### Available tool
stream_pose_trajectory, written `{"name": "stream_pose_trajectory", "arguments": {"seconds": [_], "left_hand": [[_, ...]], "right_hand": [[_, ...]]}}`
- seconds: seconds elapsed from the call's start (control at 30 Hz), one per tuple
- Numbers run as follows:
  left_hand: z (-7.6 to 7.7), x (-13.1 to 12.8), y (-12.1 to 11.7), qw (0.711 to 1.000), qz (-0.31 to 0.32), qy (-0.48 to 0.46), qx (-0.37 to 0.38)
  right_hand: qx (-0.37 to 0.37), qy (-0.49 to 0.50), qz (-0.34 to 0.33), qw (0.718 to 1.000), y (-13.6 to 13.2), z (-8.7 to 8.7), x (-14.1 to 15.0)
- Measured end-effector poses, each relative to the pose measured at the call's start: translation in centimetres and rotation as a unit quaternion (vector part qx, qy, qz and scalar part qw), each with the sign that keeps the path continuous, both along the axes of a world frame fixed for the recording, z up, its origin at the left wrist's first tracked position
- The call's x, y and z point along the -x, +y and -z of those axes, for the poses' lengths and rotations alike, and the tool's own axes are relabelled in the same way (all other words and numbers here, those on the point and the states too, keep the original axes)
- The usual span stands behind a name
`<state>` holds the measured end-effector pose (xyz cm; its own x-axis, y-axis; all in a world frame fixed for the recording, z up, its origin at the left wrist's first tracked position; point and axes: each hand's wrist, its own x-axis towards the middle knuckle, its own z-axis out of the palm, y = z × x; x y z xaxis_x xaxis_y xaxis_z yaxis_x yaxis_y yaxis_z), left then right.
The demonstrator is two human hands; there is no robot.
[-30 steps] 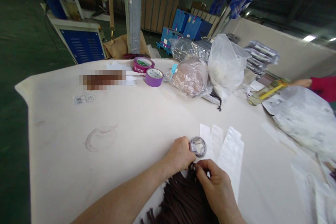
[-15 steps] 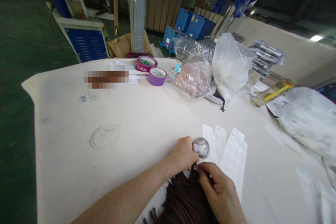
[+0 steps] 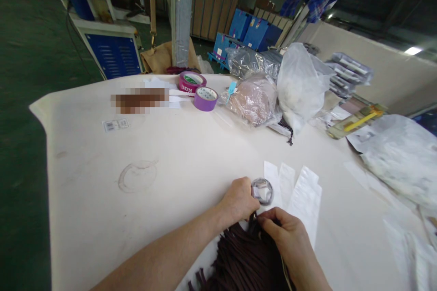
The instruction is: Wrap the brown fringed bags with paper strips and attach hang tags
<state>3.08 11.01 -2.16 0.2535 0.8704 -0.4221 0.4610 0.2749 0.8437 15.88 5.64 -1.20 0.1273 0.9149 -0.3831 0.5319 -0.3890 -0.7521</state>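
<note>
A bundle of dark brown strips (image 3: 239,259) lies fanned out at the near edge of the white table (image 3: 170,154). My left hand (image 3: 239,200) is closed in a fist at the top of the bundle, beside a small clear tape roll (image 3: 262,191). My right hand (image 3: 290,241) pinches the gathered top of the strips from the right. Both hands meet at the bundle's tip. Several white paper strips (image 3: 300,195) lie just beyond the tape roll.
Two purple tape rolls (image 3: 200,91) sit at the far side with a small label (image 3: 116,124) to their left. Plastic bags (image 3: 273,91) with goods stand at the back right. Crumpled clear plastic (image 3: 396,154) covers the right side. A blue cabinet (image 3: 116,54) stands beyond the table.
My right hand has shifted slightly down along the bundle's top. The red-sleeved arm at the right edge has gone from view. The camera has drifted a little.
</note>
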Motion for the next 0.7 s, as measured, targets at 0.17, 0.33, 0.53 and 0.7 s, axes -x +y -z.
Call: {"name": "stream_pose_trajectory", "arguments": {"seconds": [0.17, 0.33, 0.53, 0.7], "left_hand": [[-0.18, 0.02, -0.04, 1.000, 0.000, -0.003, 0.005], [-0.05, -0.01, -0.09, 1.000, 0.001, -0.010, 0.014], [0.13, -0.18, -0.16, 1.000, -0.008, -0.001, 0.005], [0.35, -0.35, -0.25, 1.000, -0.016, 0.006, -0.012]], "right_hand": [[0.040, 0.086, 0.054, 0.994, 0.14, 0.33, -0.22], [0.077, 0.155, 0.098, 0.980, 0.16, 0.19, -0.13], [0.085, 0.181, 0.119, 0.973, 0.33, 0.01, 0.00], [0.084, 0.191, 0.135, 0.969, 0.39, -0.31, 0.30]]}}
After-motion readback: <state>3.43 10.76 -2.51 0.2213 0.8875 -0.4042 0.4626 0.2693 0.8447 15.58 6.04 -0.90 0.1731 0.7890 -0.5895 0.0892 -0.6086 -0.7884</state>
